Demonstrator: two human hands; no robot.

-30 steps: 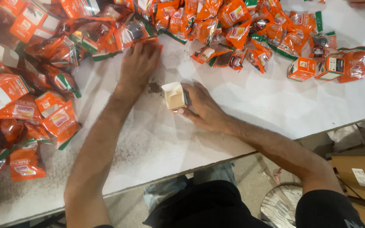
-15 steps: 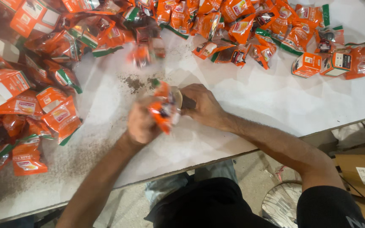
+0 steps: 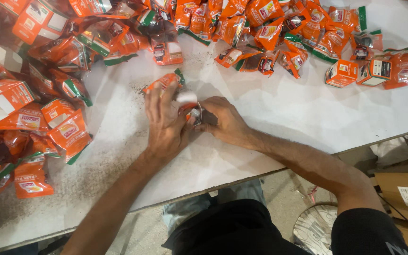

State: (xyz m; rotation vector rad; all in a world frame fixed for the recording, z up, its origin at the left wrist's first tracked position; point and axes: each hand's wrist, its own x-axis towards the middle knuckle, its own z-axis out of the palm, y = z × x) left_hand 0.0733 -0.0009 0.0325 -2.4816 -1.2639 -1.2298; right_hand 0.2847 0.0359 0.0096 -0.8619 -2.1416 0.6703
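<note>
From the head camera, the left hand [image 3: 166, 125] lies over an orange foil pouch [image 3: 166, 81], its grip closed on the pouch and pressing it toward the small carton [image 3: 193, 109] at the middle of the white bench [image 3: 279, 108]. The right hand [image 3: 223, 120] has its grip clenched on that carton, steadying it just beside the left fingers. The pouch looks only partly in; the carton appears not yet closed. Dark powder specks [image 3: 119, 104] dot the bench around the hands. A heap of loose orange pouches [image 3: 260, 28] stretches along the far edge, flat and half-folded cartons [image 3: 5, 94] pile at the left, and a few filled cartons [image 3: 341, 73] stand at the right, so judged from this most pouches remain unboxed.
</note>
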